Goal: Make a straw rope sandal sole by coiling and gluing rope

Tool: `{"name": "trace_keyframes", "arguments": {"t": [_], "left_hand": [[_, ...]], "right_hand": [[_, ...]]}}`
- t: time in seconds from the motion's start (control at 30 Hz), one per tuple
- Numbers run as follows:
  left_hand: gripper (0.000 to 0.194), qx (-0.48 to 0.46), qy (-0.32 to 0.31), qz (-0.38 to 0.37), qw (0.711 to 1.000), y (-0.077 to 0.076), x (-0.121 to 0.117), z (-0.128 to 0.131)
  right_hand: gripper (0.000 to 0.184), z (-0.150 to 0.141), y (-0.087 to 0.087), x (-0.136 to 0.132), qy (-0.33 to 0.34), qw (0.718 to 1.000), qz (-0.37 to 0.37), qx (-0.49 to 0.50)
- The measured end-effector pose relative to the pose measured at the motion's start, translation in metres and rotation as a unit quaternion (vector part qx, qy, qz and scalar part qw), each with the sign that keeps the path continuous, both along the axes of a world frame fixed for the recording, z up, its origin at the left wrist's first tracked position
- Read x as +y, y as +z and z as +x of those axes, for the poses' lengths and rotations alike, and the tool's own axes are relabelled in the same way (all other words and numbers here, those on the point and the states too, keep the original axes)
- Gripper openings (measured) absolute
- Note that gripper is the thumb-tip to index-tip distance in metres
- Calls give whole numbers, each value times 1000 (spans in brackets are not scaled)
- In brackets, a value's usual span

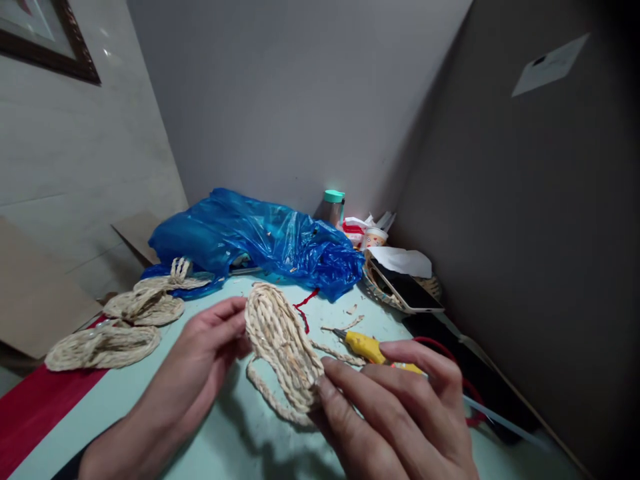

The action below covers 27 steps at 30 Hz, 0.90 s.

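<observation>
A small woven straw sandal sole [280, 340], made of braided cord coiled in an oval, is held tilted above the table. My left hand [210, 340] grips its upper left edge, with some fingertips hidden behind it. The thumb and fingers of my right hand [400, 413] pinch its lower right end. A loose length of straw braid [273, 397] loops below the sole. Just beyond my right hand lies a yellow glue gun [365, 345], its nozzle pointing left and its body partly covered by my fingers.
Several straw sandals [105, 347] lie at the left, partly on a red cloth [45, 417]. Behind are a blue plastic bag [250, 230], a bottle with a teal lid [333, 207] and a paper cup [374, 238]. A phone [407, 287] rests on a woven basket [377, 290]. Red cord [304, 310] lies mid-table.
</observation>
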<state>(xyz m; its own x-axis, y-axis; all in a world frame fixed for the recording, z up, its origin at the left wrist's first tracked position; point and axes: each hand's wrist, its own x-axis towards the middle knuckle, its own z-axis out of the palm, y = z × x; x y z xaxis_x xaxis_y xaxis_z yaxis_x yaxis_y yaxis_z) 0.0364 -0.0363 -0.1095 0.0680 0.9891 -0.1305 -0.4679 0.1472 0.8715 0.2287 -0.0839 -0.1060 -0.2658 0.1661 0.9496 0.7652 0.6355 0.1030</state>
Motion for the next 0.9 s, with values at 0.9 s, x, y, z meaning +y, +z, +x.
{"name": "trace_keyframes", "arguments": {"t": [0.9], "left_hand": [[26, 7, -112, -18, 993, 3, -34, 25]], "right_hand": [[12, 11, -7, 8, 136, 944, -273, 127]]}}
